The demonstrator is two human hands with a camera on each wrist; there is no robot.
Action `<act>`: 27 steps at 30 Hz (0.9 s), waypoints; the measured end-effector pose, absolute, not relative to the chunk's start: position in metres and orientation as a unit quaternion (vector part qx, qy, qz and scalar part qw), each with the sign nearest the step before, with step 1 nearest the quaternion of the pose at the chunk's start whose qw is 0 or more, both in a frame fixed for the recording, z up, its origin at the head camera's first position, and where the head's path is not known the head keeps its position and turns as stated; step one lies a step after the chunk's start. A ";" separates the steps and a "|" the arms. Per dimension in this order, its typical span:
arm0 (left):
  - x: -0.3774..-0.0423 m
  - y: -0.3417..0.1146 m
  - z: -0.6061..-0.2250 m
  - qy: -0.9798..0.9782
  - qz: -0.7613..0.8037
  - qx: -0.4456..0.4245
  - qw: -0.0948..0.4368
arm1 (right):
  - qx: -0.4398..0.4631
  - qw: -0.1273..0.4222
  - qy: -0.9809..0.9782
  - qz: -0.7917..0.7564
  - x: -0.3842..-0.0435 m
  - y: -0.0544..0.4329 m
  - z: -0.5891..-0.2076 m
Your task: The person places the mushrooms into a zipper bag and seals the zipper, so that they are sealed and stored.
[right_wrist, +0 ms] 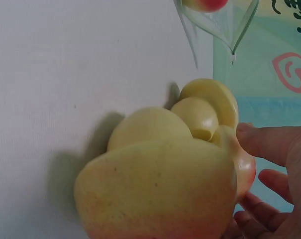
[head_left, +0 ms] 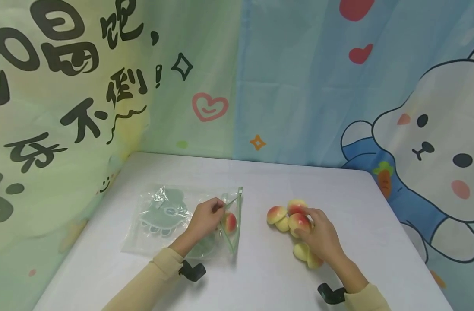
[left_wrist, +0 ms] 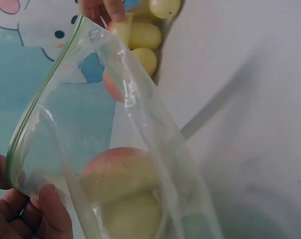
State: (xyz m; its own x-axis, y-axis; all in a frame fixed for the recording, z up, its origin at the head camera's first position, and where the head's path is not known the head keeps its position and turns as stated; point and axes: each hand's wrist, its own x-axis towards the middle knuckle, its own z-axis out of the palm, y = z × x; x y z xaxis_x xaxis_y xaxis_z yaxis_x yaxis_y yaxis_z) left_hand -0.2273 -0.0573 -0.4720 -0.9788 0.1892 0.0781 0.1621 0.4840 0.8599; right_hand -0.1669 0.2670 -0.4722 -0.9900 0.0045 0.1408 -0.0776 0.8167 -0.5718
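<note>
A clear zip bag with a green print and green zip strip lies at left, its mouth spread open. My left hand pinches one edge of that mouth between thumb and fingers; the left wrist view also shows this hand at the zip strip. Inside the bag is one toy mushroom, red and yellow. To the right lie several more toy mushrooms with red-yellow caps and pale yellow stems. My right hand holds one mushroom of this cluster, with the thumb against its cap.
A white table carries everything. Behind it hangs a printed cloth with a cartoon rabbit, hearts and lettering. Dark wrist mounts stick out below both hands.
</note>
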 end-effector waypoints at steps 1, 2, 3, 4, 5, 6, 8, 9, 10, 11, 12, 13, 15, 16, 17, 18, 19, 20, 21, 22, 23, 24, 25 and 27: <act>-0.227 -0.058 -0.472 0.862 0.497 0.101 0.012 | 0.026 0.068 -0.952 0.297 -0.167 0.267 -0.472; -0.227 -0.058 -0.471 0.862 0.497 0.100 0.011 | 0.031 0.066 -0.954 0.290 -0.168 0.267 -0.472; -0.227 -0.058 -0.470 0.862 0.496 0.100 0.009 | 0.035 0.063 -0.956 0.284 -0.169 0.267 -0.472; -0.228 -0.058 -0.470 0.862 0.497 0.099 0.009 | 0.038 0.058 -0.958 0.278 -0.170 0.267 -0.472; -0.228 -0.059 -0.469 0.862 0.498 0.099 0.008 | 0.041 0.053 -0.960 0.271 -0.171 0.267 -0.471; -0.228 -0.059 -0.469 0.861 0.499 0.098 0.009 | 0.043 0.047 -0.962 0.264 -0.171 0.266 -0.471; -0.227 -0.060 -0.469 0.859 0.503 0.097 0.016 | 0.045 0.039 -0.966 0.250 -0.172 0.266 -0.471; -0.227 -0.060 -0.469 0.857 0.506 0.097 0.020 | 0.045 0.036 -0.968 0.246 -0.173 0.265 -0.471; -0.227 -0.061 -0.470 0.856 0.508 0.096 0.022 | 0.043 0.032 -0.969 0.242 -0.173 0.265 -0.471; -0.227 -0.061 -0.471 0.855 0.508 0.095 0.025 | 0.039 0.028 -0.970 0.238 -0.173 0.264 -0.470; -0.226 -0.062 -0.471 0.855 0.510 0.094 0.029 | 0.033 0.023 -0.971 0.235 -0.174 0.263 -0.471; -0.226 -0.061 -0.471 0.854 0.511 0.093 0.032 | 0.027 0.020 -0.972 0.233 -0.174 0.263 -0.471; -0.226 -0.062 -0.473 0.852 0.513 0.094 0.034 | 0.017 0.014 -0.973 0.232 -0.174 0.262 -0.471; -0.226 -0.062 -0.473 0.852 0.514 0.094 0.035 | 0.013 0.012 -0.973 0.232 -0.174 0.262 -0.471; -0.226 -0.062 -0.473 0.851 0.515 0.094 0.037 | 0.011 0.012 -0.972 0.233 -0.174 0.262 -0.470; -0.226 -0.062 -0.472 0.851 0.516 0.095 0.038 | 0.011 0.015 -0.972 0.235 -0.174 0.262 -0.470; -0.226 -0.062 -0.472 0.850 0.517 0.096 0.037 | 0.012 0.019 -0.971 0.237 -0.173 0.262 -0.469; -0.226 -0.062 -0.472 0.849 0.518 0.097 0.037 | 0.013 0.022 -0.971 0.238 -0.173 0.262 -0.469; -0.226 -0.062 -0.472 0.848 0.519 0.099 0.036 | 0.015 0.027 -0.970 0.241 -0.173 0.262 -0.467; -0.226 -0.062 -0.472 0.848 0.519 0.100 0.035 | 0.015 0.029 -0.969 0.244 -0.173 0.262 -0.466; -0.226 -0.062 -0.472 0.847 0.521 0.102 0.035 | 0.015 0.031 -0.968 0.247 -0.172 0.261 -0.465; -0.226 -0.062 -0.472 0.846 0.522 0.103 0.034 | 0.013 0.031 -0.968 0.249 -0.172 0.261 -0.463; -0.226 -0.062 -0.472 0.846 0.522 0.103 0.034 | 0.009 0.028 -0.967 0.254 -0.172 0.261 -0.462; -0.226 -0.062 -0.472 0.845 0.523 0.103 0.035 | -0.001 0.025 -0.963 0.270 -0.171 0.259 -0.459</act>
State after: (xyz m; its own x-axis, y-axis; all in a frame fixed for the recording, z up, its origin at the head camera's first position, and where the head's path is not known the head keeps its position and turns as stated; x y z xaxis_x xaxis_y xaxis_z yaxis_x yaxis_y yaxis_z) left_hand -0.2258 -0.0619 -0.4719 -0.9765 0.2102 0.0480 0.1369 0.4320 0.8914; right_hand -0.1710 0.2594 -0.4594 -0.9988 0.0145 0.0471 -0.0121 0.8545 -0.5193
